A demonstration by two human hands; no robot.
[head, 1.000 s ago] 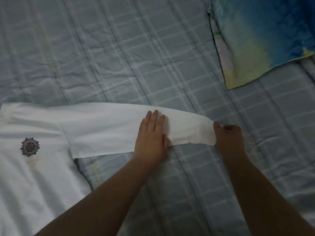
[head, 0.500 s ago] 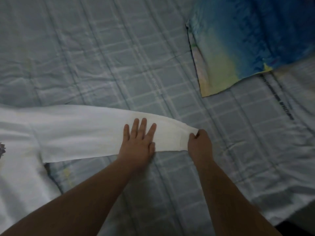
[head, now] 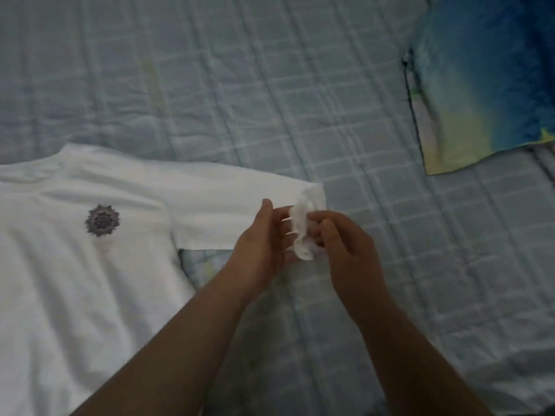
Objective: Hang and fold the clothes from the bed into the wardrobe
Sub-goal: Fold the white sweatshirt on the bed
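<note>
A white long-sleeved shirt (head: 90, 265) with a small dark round emblem on the chest lies flat on the bed at the left. Its sleeve (head: 228, 211) stretches to the right. The sleeve's end is bunched up between my two hands. My left hand (head: 264, 235) holds the bunched cuff (head: 301, 232) from the left, fingers curled into the cloth. My right hand (head: 339, 238) pinches the same cuff from the right. Both hands are lifted slightly off the bedspread.
The bed is covered with a pale blue-grey checked quilt (head: 270, 100). A blue, yellow and green tie-dye garment (head: 486, 85) lies at the upper right. The bed's edge shows dark at the lower right corner.
My left hand has lifted off the flat sleeve and joined my right hand at the cuff. The sleeve end is now gathered up and shorter. The view has shifted, showing more of the shirt.
</note>
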